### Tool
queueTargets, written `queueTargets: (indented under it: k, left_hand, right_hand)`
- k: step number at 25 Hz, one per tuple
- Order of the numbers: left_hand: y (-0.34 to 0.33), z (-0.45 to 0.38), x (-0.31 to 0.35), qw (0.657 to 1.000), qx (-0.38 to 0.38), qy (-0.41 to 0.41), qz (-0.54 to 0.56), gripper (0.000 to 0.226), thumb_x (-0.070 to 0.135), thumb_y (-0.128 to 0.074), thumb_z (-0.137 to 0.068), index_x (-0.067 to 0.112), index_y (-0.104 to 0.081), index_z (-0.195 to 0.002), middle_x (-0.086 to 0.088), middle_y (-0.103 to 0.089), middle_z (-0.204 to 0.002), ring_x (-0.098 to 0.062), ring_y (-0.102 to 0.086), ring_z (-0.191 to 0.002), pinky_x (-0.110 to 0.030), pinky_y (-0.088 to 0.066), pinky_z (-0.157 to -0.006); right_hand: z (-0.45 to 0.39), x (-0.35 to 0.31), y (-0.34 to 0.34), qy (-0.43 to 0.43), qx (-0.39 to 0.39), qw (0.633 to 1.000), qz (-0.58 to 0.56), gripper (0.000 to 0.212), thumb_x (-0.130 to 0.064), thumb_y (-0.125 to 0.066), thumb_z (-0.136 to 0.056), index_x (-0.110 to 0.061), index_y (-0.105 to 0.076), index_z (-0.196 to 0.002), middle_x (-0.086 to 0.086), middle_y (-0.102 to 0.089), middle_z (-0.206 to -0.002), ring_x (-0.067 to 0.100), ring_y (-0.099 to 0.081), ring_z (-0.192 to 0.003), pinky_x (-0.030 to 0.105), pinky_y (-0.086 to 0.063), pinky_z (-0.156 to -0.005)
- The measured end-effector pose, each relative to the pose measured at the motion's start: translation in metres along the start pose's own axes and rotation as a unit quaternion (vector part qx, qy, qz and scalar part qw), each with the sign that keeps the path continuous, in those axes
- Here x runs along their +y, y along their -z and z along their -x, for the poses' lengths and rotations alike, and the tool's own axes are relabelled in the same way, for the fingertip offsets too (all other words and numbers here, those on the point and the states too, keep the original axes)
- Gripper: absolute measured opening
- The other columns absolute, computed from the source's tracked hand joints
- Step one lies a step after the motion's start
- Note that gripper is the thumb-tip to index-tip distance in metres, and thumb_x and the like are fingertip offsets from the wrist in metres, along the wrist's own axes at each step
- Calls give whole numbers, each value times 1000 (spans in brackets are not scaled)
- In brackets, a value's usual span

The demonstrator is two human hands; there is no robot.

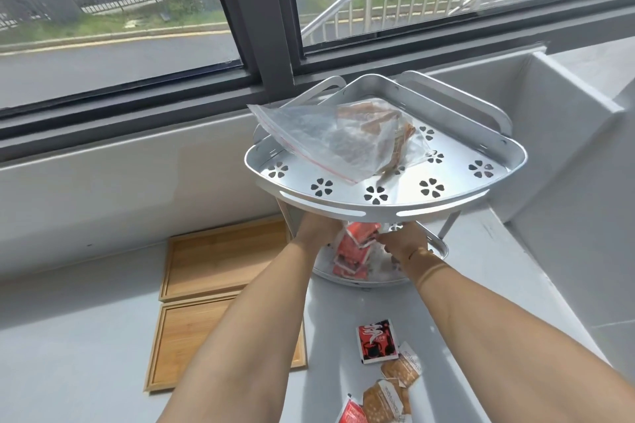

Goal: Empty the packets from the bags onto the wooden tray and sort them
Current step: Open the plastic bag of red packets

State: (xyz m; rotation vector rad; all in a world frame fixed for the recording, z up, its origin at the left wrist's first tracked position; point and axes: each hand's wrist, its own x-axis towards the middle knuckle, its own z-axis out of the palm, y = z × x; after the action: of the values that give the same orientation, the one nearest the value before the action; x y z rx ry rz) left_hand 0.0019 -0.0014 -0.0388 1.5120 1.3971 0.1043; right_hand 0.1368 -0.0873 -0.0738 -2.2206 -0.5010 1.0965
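Standing against the grey window ledge, a silver two-tier corner rack with flower-shaped cut-outs serves as the landmark for everything here. To the left of the rack, two wooden trays lie flat on the pale counter, one behind the other, and both arms reach past them toward the rack. On the rack's upper shelf lies a clear zip bag holding brown packets, its mouth hanging over the left rim. On the lower shelf sits a second clear bag filled with red packets. The left hand goes in under the upper shelf at that bag's left side; its fingers are hidden by the shelf, so how they lie cannot be told. The right hand is at the bag's right side, fingers curled and pinching the plastic near its top. In front of the rack, on the counter, lie loose packets: a red and black sachet, then brown cracker packets, and a small red packet nearest the camera.
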Motion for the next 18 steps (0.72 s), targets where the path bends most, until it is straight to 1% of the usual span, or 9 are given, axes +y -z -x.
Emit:
queueTargets:
  k: [2,3,5,6,8,10,12,15,18]
  left_hand:
    - [3,10,0,1000,30,2,-9,10,-1,-56,-90,7,-60,-84,-2,-52,-65,-9,-41,-49,-9,-30,-34]
    - [5,14,-3,999,34,4,5,17,0,-58,-88,4,-63,-104,-9,-62,-76,-12,-46,-51,-13,-33,-34]
    - [10,27,-9,1000,27,-4,13,40,1,-62,-86,9,-59,-126,-17,-69,-107,-15,-54,-59,-19,-37,-38]
    - [13,36,-12,999,26,-16,13,42,1,-63,-86,11,-59,-127,-18,-69,-111,-14,-55,-60,-19,-38,-40]
    - [16,54,-19,998,36,-36,38,40,-1,-64,-85,9,-62,-124,-21,-69,-100,-17,-55,-58,-21,-41,-46]
    - [20,77,-30,995,48,-64,57,39,-1,-64,-81,6,-65,-119,-21,-69,-93,-28,-61,-68,-26,-45,-60]
    - [28,103,-44,992,60,-87,65,35,4,-65,-77,11,-67,-111,-20,-71,-98,-33,-65,-81,-33,-48,-70]
    - [41,143,-60,987,53,-113,96,21,5,-65,-81,18,-66,-97,-10,-67,-89,-24,-60,-74,-31,-47,-65]
    - [63,185,-83,982,50,-141,117,10,5,-62,-89,15,-64,-89,-2,-62,-79,-17,-55,-68,-20,-42,-52]
  right_hand:
    - [13,0,5,29,-14,999,-27,10,-15,-65,-88,-7,-65,-82,15,-65,-80,27,-56,-73,38,-45,-70]
    - [17,2,7,31,-15,998,-48,16,-15,-63,-88,-9,-62,-73,13,-61,-76,26,-54,-71,37,-44,-67]
    - [33,3,11,28,-17,996,-83,17,-20,-62,-89,-8,-65,-78,11,-59,-74,24,-50,-67,35,-41,-62]
    - [45,3,14,33,-21,996,-78,20,-24,-61,-90,-6,-68,-84,10,-60,-74,24,-50,-66,34,-41,-62]
    - [63,5,16,48,-25,997,-51,26,-29,-59,-92,-6,-70,-91,10,-63,-80,24,-54,-68,33,-43,-66]
    - [83,11,18,73,-24,994,-81,16,-26,-63,-92,-12,-70,-91,8,-65,-86,19,-57,-69,28,-46,-65]
    - [107,17,17,102,-6,989,-111,8,-23,-70,-86,-16,-73,-87,6,-70,-88,19,-62,-74,29,-51,-67]
    - [149,19,10,159,37,982,-91,7,-29,-73,-81,-23,-75,-79,4,-76,-89,23,-67,-84,36,-55,-82]
    - [199,19,-3,228,22,967,-114,8,-27,-75,-83,-21,-77,-87,-3,-74,-89,20,-68,-82,37,-60,-75]
